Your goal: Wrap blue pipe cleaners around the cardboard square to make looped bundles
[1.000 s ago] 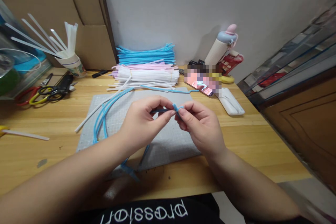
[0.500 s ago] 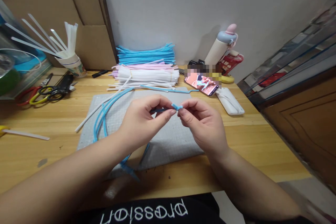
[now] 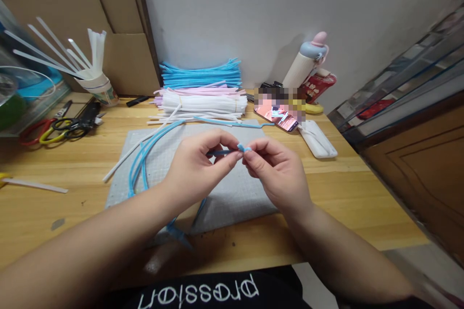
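Observation:
Both hands meet above the grey cutting mat (image 3: 232, 203), pinching blue pipe cleaners (image 3: 241, 147) whose ends cross between the fingertips. My left hand (image 3: 199, 161) is closed round the blue stems, which run back under its fingers. Thumb and forefinger of my right hand (image 3: 277, 169) grip the short bent end; the exact joint is partly hidden. A long blue pipe-cleaner loop (image 3: 134, 169) curves over the mat's left side and passes behind my left forearm. Its lower twisted bundle (image 3: 177, 234) hangs near the mat's front edge, slightly blurred.
Bundles of blue pipe cleaners (image 3: 201, 75) and white pipe cleaners (image 3: 203, 105) lie by the wall. A phone (image 3: 279, 116), a white power bank (image 3: 318, 140) and a bottle (image 3: 300, 67) stand right. Scissors (image 3: 72, 128) and a cup of white sticks (image 3: 97, 88) are left.
The blue end between the fingertips is bent more upright than before. My right hand has shifted slightly left, closer to the left fingertips.

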Available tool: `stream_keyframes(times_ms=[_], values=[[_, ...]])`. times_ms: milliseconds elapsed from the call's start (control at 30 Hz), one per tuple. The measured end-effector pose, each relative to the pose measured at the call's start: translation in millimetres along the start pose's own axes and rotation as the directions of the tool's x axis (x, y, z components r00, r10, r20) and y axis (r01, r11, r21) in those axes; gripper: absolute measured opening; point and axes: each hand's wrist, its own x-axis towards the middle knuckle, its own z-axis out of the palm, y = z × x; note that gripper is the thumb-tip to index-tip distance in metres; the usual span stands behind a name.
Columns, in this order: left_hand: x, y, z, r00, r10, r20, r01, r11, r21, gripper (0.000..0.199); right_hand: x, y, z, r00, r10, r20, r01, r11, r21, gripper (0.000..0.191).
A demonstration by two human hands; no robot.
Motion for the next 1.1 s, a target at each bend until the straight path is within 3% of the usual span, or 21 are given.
stream_keyframes(times_ms=[167, 733, 800, 867, 1000, 1100], values=[[0, 1, 0.4, 1.0, -0.005, -0.025, 0.005, 1.0, -0.013, 0.013, 0, 1, -2, 1.0, 0.008, 0.013, -0.008, 1.0, -0.022, 0.008], [-1, -2, -1.4, 0.999, 0.039, 0.003, -0.039, 0.996, 0.074, 0.003, -1, 2, -1, 0.999, 0.042, 0.027, -0.043, 0.999, 0.021, 0.011], [-2, -4, -2.1, 0.996, 0.085, 0.024, -0.087, 0.989, 0.122, 0.003, -1, 3, -2, 0.997, 0.075, 0.031, -0.077, 0.996, 0.05, 0.013], [-2, -7, -3.3, 0.978, 0.199, 0.056, -0.206, 0.956, 0.21, 0.005, 1, 3, -4, 0.99, 0.129, 0.06, -0.134, 0.986, 0.095, 0.016], [-2, -11, -5.8, 0.884, 0.448, 0.133, -0.463, 0.805, 0.369, 0.012, 5, -1, -6, 0.947, 0.284, 0.151, -0.308, 0.935, 0.174, 0.02], [-3, -11, -5.3, 0.881, 0.46, 0.114, -0.464, 0.788, 0.405, 0.01, 6, -3, -6, 0.932, 0.32, 0.168, -0.352, 0.91, 0.221, 0.02]])
